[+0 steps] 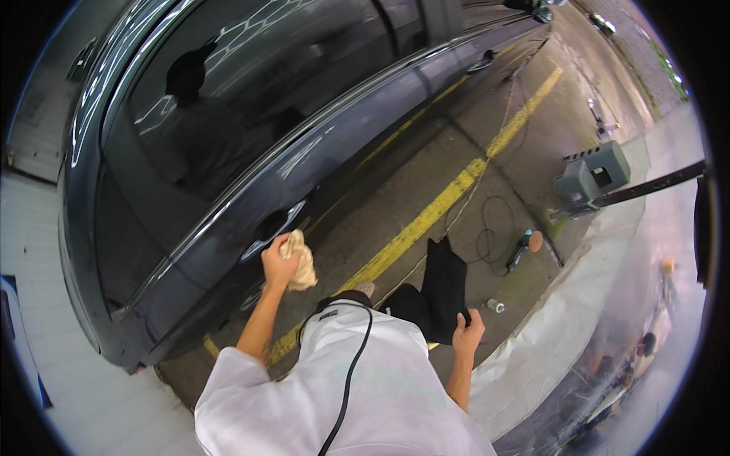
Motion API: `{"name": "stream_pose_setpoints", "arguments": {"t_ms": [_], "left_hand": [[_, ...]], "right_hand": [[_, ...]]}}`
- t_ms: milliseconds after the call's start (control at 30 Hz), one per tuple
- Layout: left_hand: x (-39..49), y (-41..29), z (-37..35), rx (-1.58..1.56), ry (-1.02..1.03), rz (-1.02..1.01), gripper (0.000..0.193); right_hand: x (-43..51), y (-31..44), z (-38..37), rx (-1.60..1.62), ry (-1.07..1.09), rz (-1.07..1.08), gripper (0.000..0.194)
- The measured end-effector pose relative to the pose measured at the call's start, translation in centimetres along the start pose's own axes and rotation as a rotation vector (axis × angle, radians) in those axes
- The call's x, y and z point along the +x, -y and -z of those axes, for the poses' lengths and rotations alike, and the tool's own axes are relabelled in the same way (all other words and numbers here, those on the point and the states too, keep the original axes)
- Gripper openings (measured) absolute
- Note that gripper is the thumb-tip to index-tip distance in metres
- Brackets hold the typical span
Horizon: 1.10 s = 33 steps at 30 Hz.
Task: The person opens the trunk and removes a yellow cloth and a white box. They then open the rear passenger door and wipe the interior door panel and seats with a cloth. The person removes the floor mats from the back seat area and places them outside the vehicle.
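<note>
My left hand (pixel 279 263) grips a crumpled beige cloth (pixel 302 265) between thumb and fingers. It is beside the chrome-trimmed door handle (pixel 295 213) of a dark grey car (pixel 365 117); whether the hand touches the handle I cannot tell. Down at my right side, my right hand (pixel 469 332) holds the edge of a limp black piece (pixel 445 279), which looks like fabric. That piece hangs in front of my leg, above the concrete floor. The car's dark side window (pixel 274 97) reflects a person in a cap.
On the floor to the right lie a corded power tool with an orange disc (pixel 535 241), its looped black cable (pixel 479 251) and a small can (pixel 495 306). A grey plastic box (pixel 596 174) stands farther off. White sheeting (pixel 547 336) borders the right side. A yellow line (pixel 419 225) runs alongside the car.
</note>
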<state>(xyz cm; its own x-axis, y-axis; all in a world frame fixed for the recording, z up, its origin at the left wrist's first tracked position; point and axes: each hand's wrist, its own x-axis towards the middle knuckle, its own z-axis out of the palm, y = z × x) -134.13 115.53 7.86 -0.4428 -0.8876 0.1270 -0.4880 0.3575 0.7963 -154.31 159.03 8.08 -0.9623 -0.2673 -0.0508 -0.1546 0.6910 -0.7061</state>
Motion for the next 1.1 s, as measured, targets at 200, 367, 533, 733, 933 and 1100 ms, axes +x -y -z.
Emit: {"name": "stream_pose_setpoints", "arguments": {"t_ms": [200,367,533,733,933,1100], "left_hand": [[1.4,-9.3,-6.6,-0.236,0.493,-0.065,0.070],[3.0,-20.6,-18.9,-0.366,0.953,-0.158,0.085],[4.6,-25.1,-29.1,-0.567,0.775,-0.230,0.081],[6.7,-29.7,-36.7,-0.562,0.927,-0.036,0.054],[12.2,-31.9,-44.2,-0.496,0.896,0.006,0.038],[19.5,-33.3,-51.7,-0.462,0.885,0.099,0.036]], "right_hand": [[10.9,4.7,2.3,-0.048,0.047,0.346,0.013],[20.6,5.1,1.8,-0.035,0.085,0.405,0.017],[27.5,3.4,4.2,0.045,0.114,0.366,0.017],[34.4,0.6,8.9,0.063,0.081,0.236,0.019],[43.7,-2.4,11.5,0.035,-0.019,0.133,0.018],[51.8,-5.0,13.1,-0.097,-0.049,0.022,0.017]]}}
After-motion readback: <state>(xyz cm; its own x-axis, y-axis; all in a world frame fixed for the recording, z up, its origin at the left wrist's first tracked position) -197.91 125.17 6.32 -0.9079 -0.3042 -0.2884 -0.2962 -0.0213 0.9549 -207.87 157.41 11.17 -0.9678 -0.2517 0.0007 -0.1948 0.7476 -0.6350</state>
